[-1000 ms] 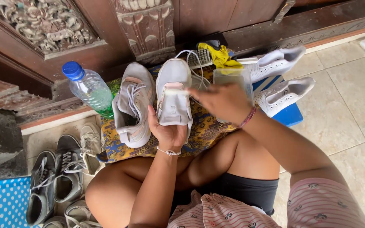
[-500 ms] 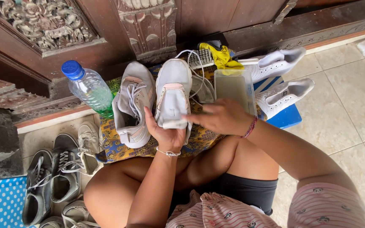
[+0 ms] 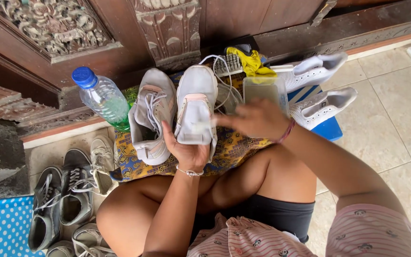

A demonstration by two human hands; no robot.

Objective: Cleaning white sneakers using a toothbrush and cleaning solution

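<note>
The left hand point(image 3: 186, 151) grips the heel of a pale sneaker point(image 3: 196, 107), toe pointing to twelve o'clock, over a patterned yellow cloth point(image 3: 236, 150). The right hand point(image 3: 255, 119), at three o'clock of that shoe, is blurred, fingers loosely spread near the tongue; whether it holds anything I cannot tell. A second grey sneaker point(image 3: 152, 114) lies at nine o'clock, with a water bottle point(image 3: 102, 97) beyond it

**White sneaker held by the heel**

The white sneaker point(image 3: 196, 107) points toe-away, upright, its pinkish-trimmed tongue showing and laces trailing loose to the right. It rests over the patterned cloth point(image 3: 234, 150), just beside its grey-laced mate point(image 3: 152, 114).
</note>
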